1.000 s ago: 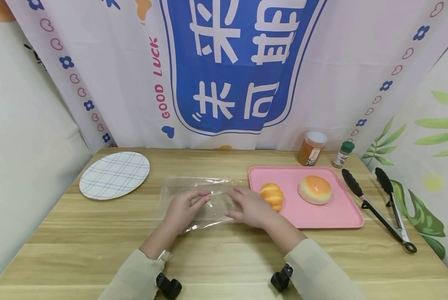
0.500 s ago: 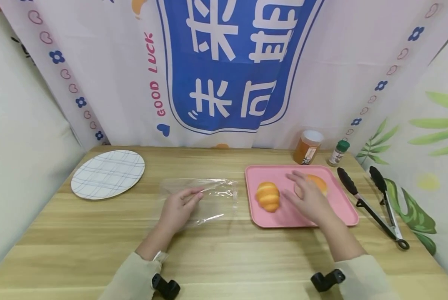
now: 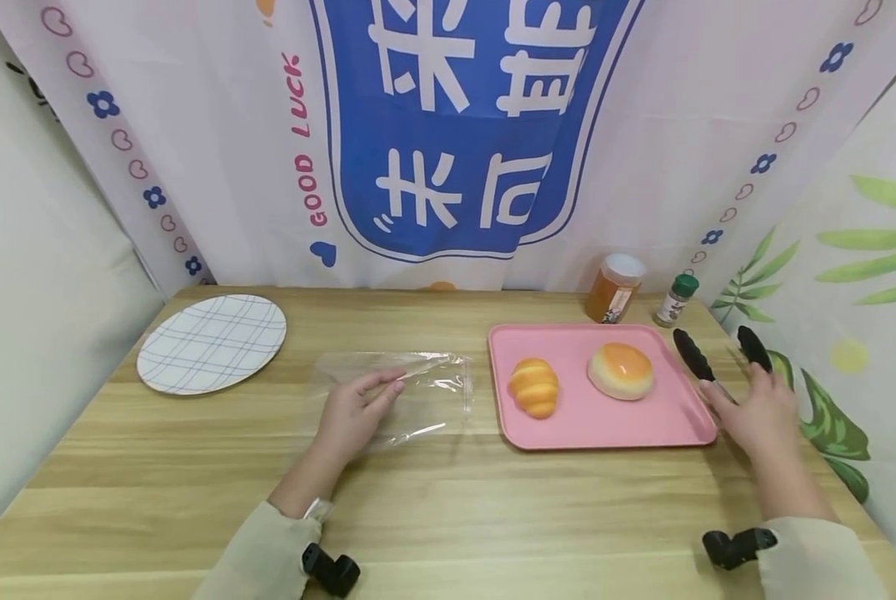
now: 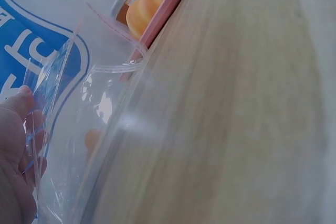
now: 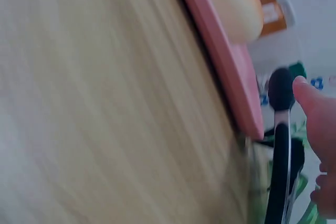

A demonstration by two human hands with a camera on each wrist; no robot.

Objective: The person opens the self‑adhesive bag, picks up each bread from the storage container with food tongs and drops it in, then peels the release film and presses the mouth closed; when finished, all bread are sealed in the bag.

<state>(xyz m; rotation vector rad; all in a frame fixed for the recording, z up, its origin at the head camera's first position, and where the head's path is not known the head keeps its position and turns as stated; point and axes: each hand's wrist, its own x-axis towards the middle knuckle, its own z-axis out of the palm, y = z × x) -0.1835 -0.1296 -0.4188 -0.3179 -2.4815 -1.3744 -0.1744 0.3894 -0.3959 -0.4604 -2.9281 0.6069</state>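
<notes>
Since the clear plastic bag (image 3: pixel 438 393) on the counter (image 3: pixel 523 517) is thin, it may flop flat if the left hand (image 3: pixel 352 415), pinching it, slips. The right hand (image 3: pixel 763 418) is at the tongs (image 3: pixel 693 354); I can't tell if its grip is closed. Pulled sideways, they may bump the pink tray (image 3: pixel 613 427).

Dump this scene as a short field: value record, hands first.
left_hand: the left hand pinches the clear plastic bag
right_hand: the right hand is over the tongs, thumb and fingers apart; firm grip not evident
tongs: right of the tray, arms spread, black heads pointing away from the person
tray: pink tray, bearing the croissant at left and round bun at right, apart
behind_tray: white-lidded jar, green-capped shaker bottle
far_left: white plate with blue grid lines
</notes>
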